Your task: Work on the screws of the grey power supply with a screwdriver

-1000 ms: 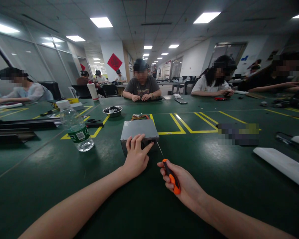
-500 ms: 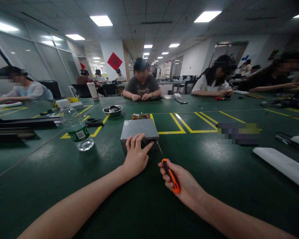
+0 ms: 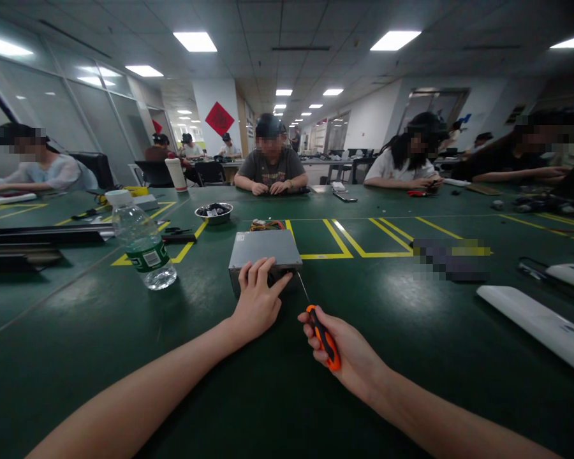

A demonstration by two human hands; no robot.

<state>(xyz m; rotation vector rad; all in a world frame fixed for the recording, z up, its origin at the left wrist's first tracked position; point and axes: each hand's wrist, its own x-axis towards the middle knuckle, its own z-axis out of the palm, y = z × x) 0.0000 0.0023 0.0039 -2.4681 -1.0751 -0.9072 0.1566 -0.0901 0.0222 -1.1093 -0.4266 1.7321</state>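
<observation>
Touching a gray box [image 3: 266,247] with left grip [image 3: 254,307] spread apart; holding an orange-and-black screwdriver [image 3: 323,338] tight in right grip [image 3: 348,347].

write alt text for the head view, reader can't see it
A person's right-hand grip holds an orange-and-black screwdriver angled toward the near right corner of a grey metal box, while the left-hand grip rests on it. On the green table, a plastic bottle stands to the left and a metal bowl farther back; other people sit beyond.
</observation>
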